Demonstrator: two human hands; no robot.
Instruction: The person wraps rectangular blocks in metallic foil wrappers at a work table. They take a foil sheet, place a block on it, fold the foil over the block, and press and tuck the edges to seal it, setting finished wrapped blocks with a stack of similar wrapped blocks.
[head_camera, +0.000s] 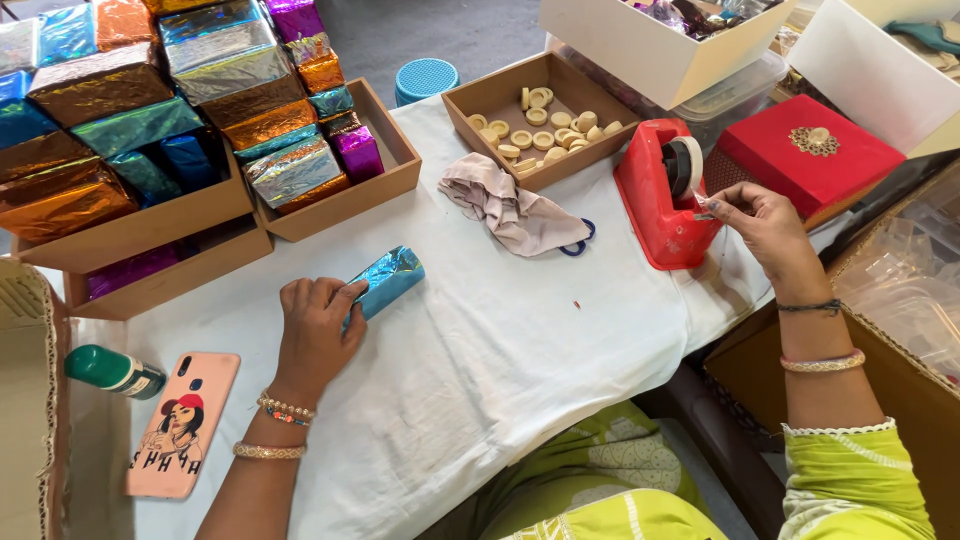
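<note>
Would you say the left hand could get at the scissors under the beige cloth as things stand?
Probably not freely: the left hand is pressing the blue foil parcel, and the beige cloth covers the scissors except their blue handle.

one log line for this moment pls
left hand: holds blue foil packet on cloth | right hand: pulls tape at red dispenser

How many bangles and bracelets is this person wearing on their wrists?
4. Two on the left wrist: a beaded bracelet and a gold bangle below it. Two on the right wrist: a thin dark band and a pale bangle. Sleeves may hide more.
</note>
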